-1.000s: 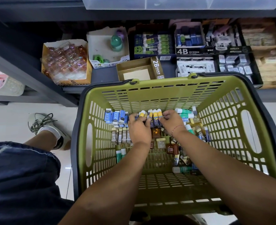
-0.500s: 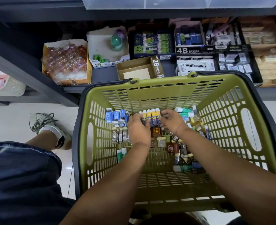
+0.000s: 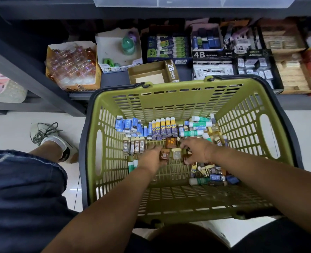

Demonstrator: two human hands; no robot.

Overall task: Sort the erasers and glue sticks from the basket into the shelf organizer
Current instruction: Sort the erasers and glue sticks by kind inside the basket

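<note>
Nearest: two bare forearms reaching down into an olive slatted basket point(image 3: 257, 114) in front of a dark shelf point(image 3: 115, 80). Left grip point(image 3: 151, 158): narrow, fingers curled on a small brown eraser point(image 3: 164, 155), seemingly pinched at the fingertips. Right grip point(image 3: 196, 150): just beside, fingers bent down over the basket floor, thumb tucked under; holding something or nothing, cannot tell. Between the two grips: one cream eraser point(image 3: 176, 153), lying loose. Near the right grip, on its right: loose pile point(image 3: 213, 172) of mixed erasers and glue sticks, unsorted. Step in hand, by judgement: gathering brown erasers into one group before lifting out. To do well: pinch across the short sides, lift clear of the slats to avoid snagging, keep like with like, spare the tidy rows, carry one kind per trip. Just left of and beyond the left grip: row of 2B erasers point(image 3: 134, 147), side by side. Farther, along the far wall: blue erasers point(image 3: 128, 125), then yellow-capped glue sticks point(image 3: 162, 127) in a row, then green glue sticks point(image 3: 199, 123) lying crosswise at right. Past the basket rim, on the shelf: open 2B box point(image 3: 173, 72), seemingly empty, likely home for the 2B erasers; behind it a box of green-labelled glue sticks point(image 3: 169, 47); at right a 4B box point(image 3: 211, 54). Shelf boxes well apart from both grips.
</note>
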